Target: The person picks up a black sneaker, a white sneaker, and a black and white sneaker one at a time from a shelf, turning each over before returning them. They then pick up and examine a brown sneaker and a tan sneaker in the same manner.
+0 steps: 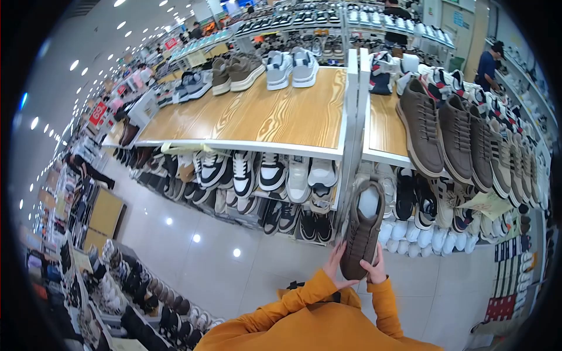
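Floor tiles (pixel 234 281), pale and glossy, run beneath the displays. Above them stands a wood-topped shelf (pixel 275 111), split by a white upright post (pixel 353 111). On its left section are 1 pair of grey-and-white sneakers (pixel 293 69), and just beside it 1 pair of taupe sneakers (pixel 237 74). Right of the post, 3 dark brown lace-up shoes (pixel 453 140) lead a row set side by side. Black-and-white sneakers (pixel 241 174) fill part of the tier below, and white-wrapped shoes (pixel 421 237) sit lower right. A person in a dark blue top (pixel 487 65) is at the upper right, well apart from the hands.

In front of the shelf, 1 brown lace-up sneaker (pixel 361 237) is held up, its toe towards the wearer and its opening away. The left hand (pixel 336 266) grips its left side near the toe; the right hand (pixel 376 267) grips the other, fingers closed around it and thumb on the upper
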A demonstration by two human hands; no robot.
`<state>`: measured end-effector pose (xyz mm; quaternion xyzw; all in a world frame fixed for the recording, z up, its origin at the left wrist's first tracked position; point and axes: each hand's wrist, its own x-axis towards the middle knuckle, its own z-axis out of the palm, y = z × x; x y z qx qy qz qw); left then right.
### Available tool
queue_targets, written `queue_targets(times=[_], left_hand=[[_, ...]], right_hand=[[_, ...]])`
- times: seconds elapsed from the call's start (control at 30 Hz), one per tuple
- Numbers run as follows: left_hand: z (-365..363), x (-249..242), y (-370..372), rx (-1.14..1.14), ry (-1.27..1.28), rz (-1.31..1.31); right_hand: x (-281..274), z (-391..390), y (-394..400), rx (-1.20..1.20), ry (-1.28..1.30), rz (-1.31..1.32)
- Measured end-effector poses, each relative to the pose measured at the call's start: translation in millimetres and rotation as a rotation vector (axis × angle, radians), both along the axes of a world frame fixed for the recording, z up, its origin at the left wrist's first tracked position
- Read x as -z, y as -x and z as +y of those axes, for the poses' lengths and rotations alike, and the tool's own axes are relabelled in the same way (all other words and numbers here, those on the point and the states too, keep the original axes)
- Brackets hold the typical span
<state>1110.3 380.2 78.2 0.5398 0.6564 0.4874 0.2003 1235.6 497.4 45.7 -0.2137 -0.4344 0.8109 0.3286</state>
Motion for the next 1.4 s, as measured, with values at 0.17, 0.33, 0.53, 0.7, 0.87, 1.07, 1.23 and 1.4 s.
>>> queue_targets(times=[0.17, 0.33, 0.53, 0.7, 0.87, 1.07, 1.23, 1.4], left_hand=[[-28, 17, -23, 0.061, 0.198, -0.105], [-35, 20, -44, 0.128, 0.295, -0.143], [-35, 18, -78, 0.191, 0.345, -0.175], [-30, 18, -91, 0.204, 0.297, -0.226], [-2, 35, -81, 0.1, 0.225, -0.179], [69, 40, -53, -0.033, 0.076, -0.256], [126, 42, -22, -0.175, -0.051, -0.093], [174, 51, 20, -0.265, -0.05, 0.004]], right_hand=[[46, -38, -31, 0.093, 0.373, -0.077], [45, -54, -60, 0.151, 0.506, -0.076], [34, -58, -90, 0.181, 0.417, -0.123], [12, -50, -103, 0.238, 0.535, -0.276], [41, -10, -80, 0.2, 0.467, -0.184], [39, 69, -27, 0.138, 0.383, -0.097], [26, 139, 34, 0.097, 0.31, -0.05], [61, 197, 103, 0.088, 0.104, -0.082]])
